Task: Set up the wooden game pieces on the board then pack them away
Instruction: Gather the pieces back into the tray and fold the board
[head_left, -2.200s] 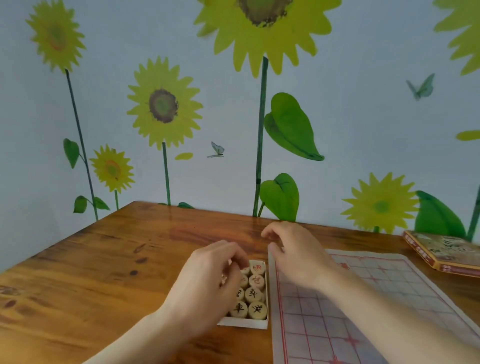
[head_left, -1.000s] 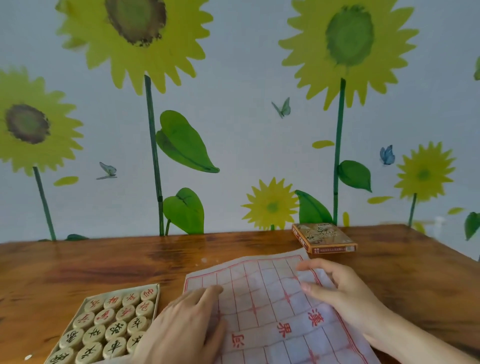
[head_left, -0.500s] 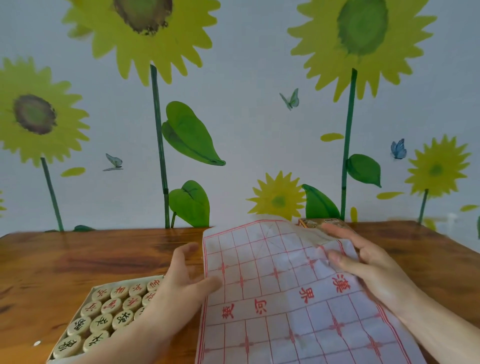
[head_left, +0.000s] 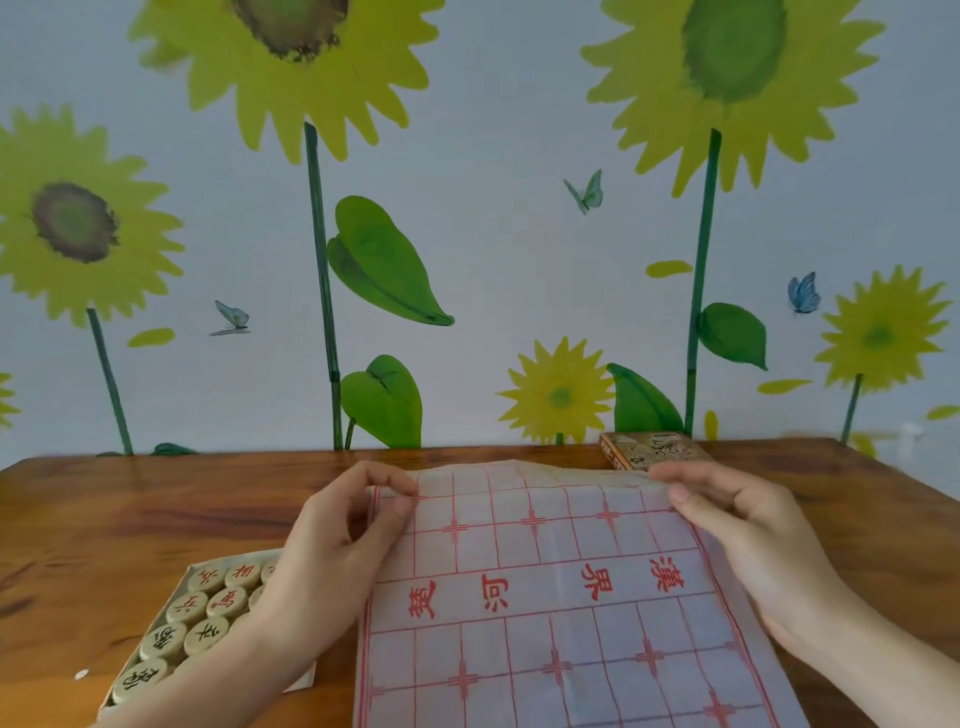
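A person's two bare hands hold a thin, translucent game board sheet printed with a red grid and red Chinese characters, spread over a brown wooden table. The left hand pinches the sheet's far left corner between thumb and curled fingers. The right hand grips the far right corner, fingers curled over the edge, which lifts slightly off the table there. At the lower left, just beside the sheet and partly hidden under the left forearm, an open shallow box holds round wooden game pieces packed in rows, their tops marked with red or black characters. Beyond the sheet's far right corner lies a flat patterned box lid. Behind the table stands a pale wall painted with sunflowers, green leaves and butterflies.
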